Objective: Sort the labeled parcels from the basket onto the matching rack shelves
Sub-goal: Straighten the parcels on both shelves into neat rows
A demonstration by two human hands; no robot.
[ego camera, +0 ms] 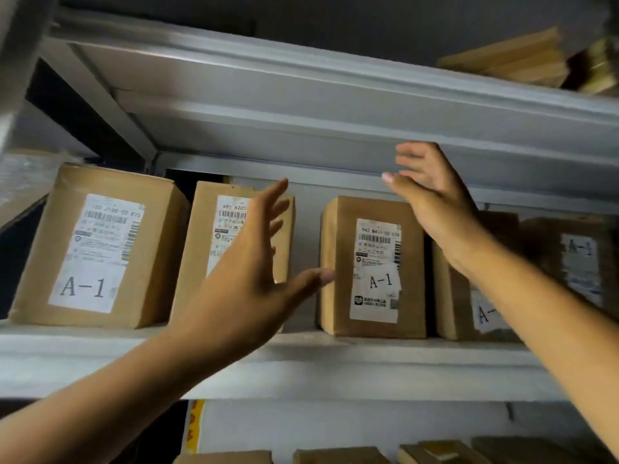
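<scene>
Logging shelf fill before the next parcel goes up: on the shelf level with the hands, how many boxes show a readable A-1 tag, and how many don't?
A-1 fully readable: 2, the far-left box and the middle box.
Tag partly covered by a hand or arm: 2, the second box and the fourth box.
Tag too blurred to read: 1, the far-right box.
Total: 5 boxes.

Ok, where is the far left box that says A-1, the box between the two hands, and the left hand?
Far left box (pixel 97 249): head view, on its white label.
Box between the hands (pixel 375 269): head view, on its label.
Left hand (pixel 248 272): head view, on its back.
</scene>
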